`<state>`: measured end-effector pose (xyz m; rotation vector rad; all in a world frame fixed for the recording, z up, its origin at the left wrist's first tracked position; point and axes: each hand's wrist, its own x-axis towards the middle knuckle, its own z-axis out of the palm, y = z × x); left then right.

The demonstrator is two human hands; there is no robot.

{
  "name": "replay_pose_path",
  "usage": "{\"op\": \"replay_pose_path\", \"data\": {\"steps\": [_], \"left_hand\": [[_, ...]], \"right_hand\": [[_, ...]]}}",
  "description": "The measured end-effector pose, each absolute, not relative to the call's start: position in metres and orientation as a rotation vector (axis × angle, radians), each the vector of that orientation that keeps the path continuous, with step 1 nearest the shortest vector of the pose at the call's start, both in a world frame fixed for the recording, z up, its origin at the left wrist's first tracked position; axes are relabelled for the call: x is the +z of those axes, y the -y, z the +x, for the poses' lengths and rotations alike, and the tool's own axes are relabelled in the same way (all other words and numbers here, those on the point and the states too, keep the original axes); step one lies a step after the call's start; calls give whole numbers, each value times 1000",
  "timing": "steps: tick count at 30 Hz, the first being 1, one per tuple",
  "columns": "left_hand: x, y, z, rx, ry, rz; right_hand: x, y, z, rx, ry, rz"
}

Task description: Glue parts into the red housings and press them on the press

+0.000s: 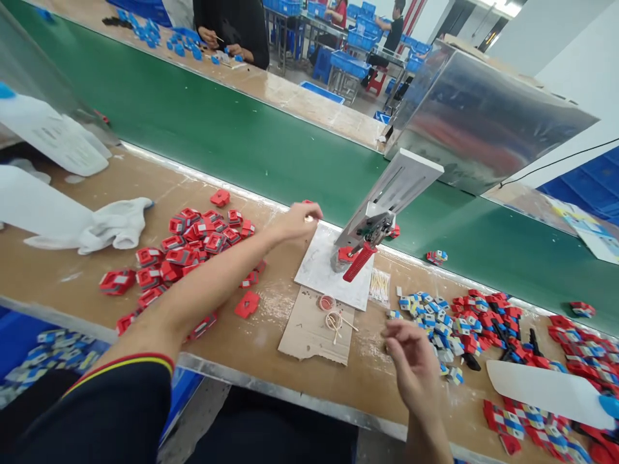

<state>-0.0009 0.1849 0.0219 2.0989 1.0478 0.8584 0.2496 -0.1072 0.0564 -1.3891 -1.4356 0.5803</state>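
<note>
A factory assembly line: a long green conveyor belt [217, 135] runs between wooden workbenches. On the near side of the belt lie heaps of red plastic parts [188, 248]; beyond it stand blue crates [351, 64] and other seated workers [232, 29].

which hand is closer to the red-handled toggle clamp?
Left. Left hand sits just left of the toggle clamp, near its base plate; right hand hangs lower, toward the bench's near edge.

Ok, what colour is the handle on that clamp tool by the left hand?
Red, ribbed handle on the clamp tool; clearest in the head view, just right of the left hand.
</note>
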Motion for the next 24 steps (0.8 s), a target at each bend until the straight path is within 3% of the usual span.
{"op": "replay_pose_path", "data": {"steps": [5, 9, 12, 17, 20, 24], "left_hand": [[22, -254, 8, 733, -1313, 2073], [24, -253, 8, 714, -1326, 2080], [42, -201, -16, 966, -1162, 2084], [68, -47, -41, 1172, -1010, 1754], [48, 10, -31, 1334, -908, 1578], [4, 24, -14, 1484, -804, 1470]], "right_hand": [[32, 135, 234, 578, 1696, -1481], [16, 117, 229, 550, 1717, -1581], [10, 101, 231, 639, 1822, -1542], [14, 78, 228, 581, 2027, -1405], [17, 68, 223, 484, 2093, -1334], [23, 66, 222, 452, 2140, -1219]]}}
